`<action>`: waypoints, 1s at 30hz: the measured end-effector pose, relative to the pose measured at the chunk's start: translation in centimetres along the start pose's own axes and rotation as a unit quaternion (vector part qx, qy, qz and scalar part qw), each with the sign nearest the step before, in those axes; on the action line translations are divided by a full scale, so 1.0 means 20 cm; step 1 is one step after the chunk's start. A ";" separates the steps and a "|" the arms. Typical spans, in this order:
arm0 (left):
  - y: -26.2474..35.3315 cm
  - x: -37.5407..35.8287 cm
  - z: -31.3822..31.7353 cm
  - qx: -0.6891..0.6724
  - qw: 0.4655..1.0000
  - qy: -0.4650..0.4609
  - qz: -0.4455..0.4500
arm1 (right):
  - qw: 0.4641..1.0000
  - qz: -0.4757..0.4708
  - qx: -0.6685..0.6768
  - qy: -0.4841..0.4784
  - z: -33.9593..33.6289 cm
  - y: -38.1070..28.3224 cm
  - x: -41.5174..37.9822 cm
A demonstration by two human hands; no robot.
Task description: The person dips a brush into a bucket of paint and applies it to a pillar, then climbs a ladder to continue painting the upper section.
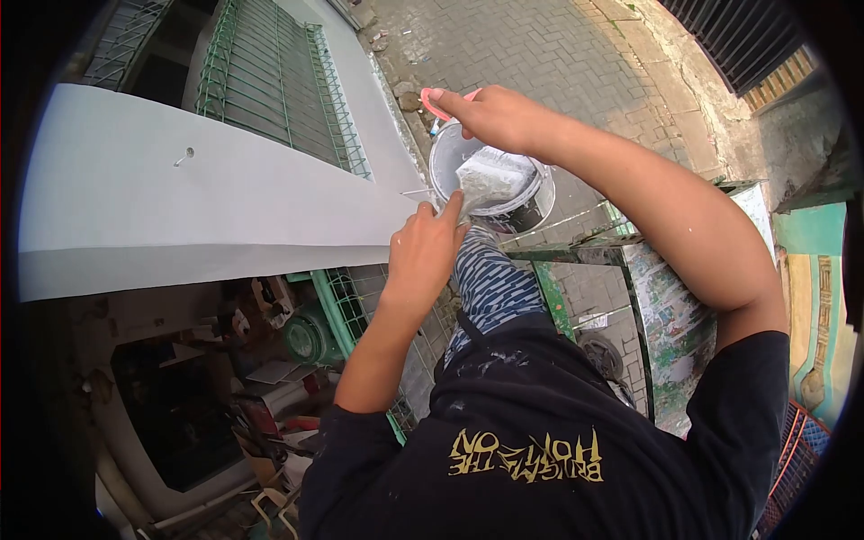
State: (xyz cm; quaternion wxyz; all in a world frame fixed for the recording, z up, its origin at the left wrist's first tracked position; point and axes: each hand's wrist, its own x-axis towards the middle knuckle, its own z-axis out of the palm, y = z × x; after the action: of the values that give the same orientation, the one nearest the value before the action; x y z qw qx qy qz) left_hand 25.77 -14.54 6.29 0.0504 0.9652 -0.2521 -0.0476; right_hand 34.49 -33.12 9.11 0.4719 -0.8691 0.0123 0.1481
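My left hand (423, 247) is closed around the near end of a flat scraper (490, 175) smeared with white paste. Its wide part lies over the mouth of a bucket (441, 166) with pale residue on its inner wall. Above the bucket's far rim is my right hand (499, 117), palm down, with its fingers curled around a pinkish-red plastic piece (429, 101). Most of that piece is hidden under the hand, so its full shape cannot be made out.
A white wall ledge (216, 207) runs along the left, below a green window grille (270, 90). A paint-spattered metal frame (666, 315) stands at my right. Below the ledge, a cluttered space holds a green round container (310, 337). Paving (531, 45) lies beyond the bucket.
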 end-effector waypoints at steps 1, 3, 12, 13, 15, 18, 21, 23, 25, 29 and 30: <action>0.01 -0.01 -0.01 -0.001 1.000 0.000 0.000 | 1.000 0.003 0.006 -0.004 0.00 0.00 0.00; 0.03 -0.03 -0.03 -0.019 0.999 0.012 -0.040 | 1.000 0.005 0.013 -0.001 -0.01 -0.02 -0.02; 0.04 -0.07 -0.05 -0.010 0.997 0.052 -0.061 | 0.999 0.023 0.024 -0.001 -0.06 -0.08 -0.09; 0.04 -0.07 -0.05 -0.010 0.997 0.051 -0.060 | 0.999 0.032 0.024 -0.008 -0.07 -0.09 -0.09; 0.03 -0.07 -0.05 -0.008 0.998 0.027 -0.055 | 0.999 0.042 0.025 0.000 -0.06 -0.07 -0.07; 0.02 -0.09 -0.07 -0.017 0.997 0.026 -0.073 | 0.999 0.037 0.026 0.019 -0.04 -0.05 -0.06; 0.03 -0.11 -0.07 -0.032 0.995 0.055 -0.076 | 0.999 0.032 0.029 0.030 -0.04 -0.05 -0.07; 0.03 -0.11 -0.07 -0.019 0.996 0.043 -0.073 | 0.998 0.038 0.030 0.030 -0.05 -0.07 -0.07; 0.03 -0.11 -0.08 -0.007 0.997 0.034 -0.072 | 0.999 0.050 0.018 0.010 -0.06 -0.08 -0.08; 0.03 -0.12 -0.09 -0.007 0.997 0.047 -0.068 | 0.998 0.033 0.010 0.044 -0.05 -0.02 -0.02; 0.04 -0.12 -0.10 -0.003 0.997 0.042 -0.072 | 0.998 0.040 0.012 0.038 -0.06 -0.03 -0.03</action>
State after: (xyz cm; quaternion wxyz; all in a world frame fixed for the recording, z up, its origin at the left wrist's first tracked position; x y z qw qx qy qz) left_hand 23.58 -13.87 8.44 0.0599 0.9818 -0.1798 -0.0112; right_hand 34.24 -33.78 10.41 0.4750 -0.8672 0.0667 0.1336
